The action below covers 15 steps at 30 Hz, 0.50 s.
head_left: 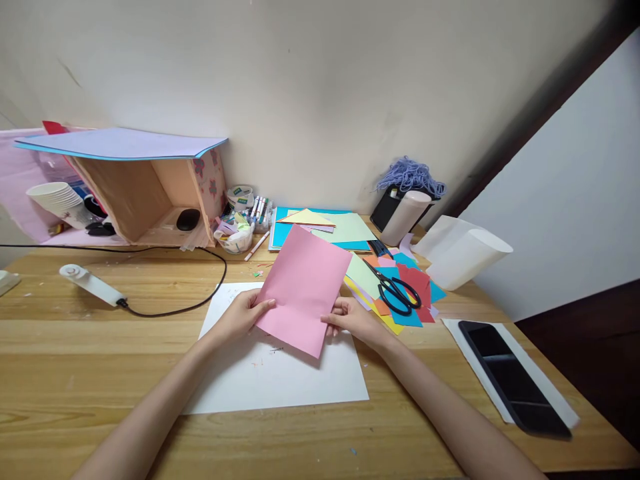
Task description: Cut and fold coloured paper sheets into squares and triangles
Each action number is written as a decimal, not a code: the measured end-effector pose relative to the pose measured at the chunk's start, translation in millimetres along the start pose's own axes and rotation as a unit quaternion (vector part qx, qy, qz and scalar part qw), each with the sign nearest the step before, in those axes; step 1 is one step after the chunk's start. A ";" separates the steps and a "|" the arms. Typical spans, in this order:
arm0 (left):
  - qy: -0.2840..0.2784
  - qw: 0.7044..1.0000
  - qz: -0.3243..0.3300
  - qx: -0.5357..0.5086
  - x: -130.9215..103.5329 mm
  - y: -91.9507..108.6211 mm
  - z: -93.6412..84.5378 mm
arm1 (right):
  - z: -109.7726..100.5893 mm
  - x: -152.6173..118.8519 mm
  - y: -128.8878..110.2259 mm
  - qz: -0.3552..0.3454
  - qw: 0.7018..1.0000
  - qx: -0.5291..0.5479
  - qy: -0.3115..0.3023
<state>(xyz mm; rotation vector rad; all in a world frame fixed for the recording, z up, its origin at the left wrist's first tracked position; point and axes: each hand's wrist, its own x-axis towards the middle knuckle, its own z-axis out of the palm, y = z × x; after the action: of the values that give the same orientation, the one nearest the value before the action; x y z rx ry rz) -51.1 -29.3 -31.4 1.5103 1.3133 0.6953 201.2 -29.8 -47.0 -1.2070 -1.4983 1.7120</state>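
Observation:
A pink sheet of paper (305, 293) is held tilted in both hands over a large white sheet (280, 387) on the table. My left hand (244, 313) pinches its left edge, thumb on top. On the right edge, my right hand (350, 317) grips it low down, with the thumb in front and fingers partly hidden behind. To the right of my right hand, black-handled scissors (397, 293) lie on a pile of coloured paper scraps (417, 280). Small scraps and marks dot the white sheet.
Behind the pink sheet lies a stack of coloured papers (350, 227). A phone (515, 380) rests at the right. At the left are a white corded device (93, 283), an open box (150, 193), paper cups (60, 200) and a tub of scraps (235, 240). A paper roll (470, 257) stands at the right.

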 end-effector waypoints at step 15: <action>-0.027 0.979 -0.025 -0.199 -15.2 15.5 58.7 | 47.6 1.0 5.9 -0.107 0.973 0.068 0.191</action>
<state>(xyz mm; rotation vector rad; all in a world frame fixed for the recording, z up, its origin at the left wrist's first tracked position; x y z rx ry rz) 3.0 -60.4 -35.5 1.1605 1.0882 0.8240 159.4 -52.1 -54.4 -1.1771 -1.2092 1.3267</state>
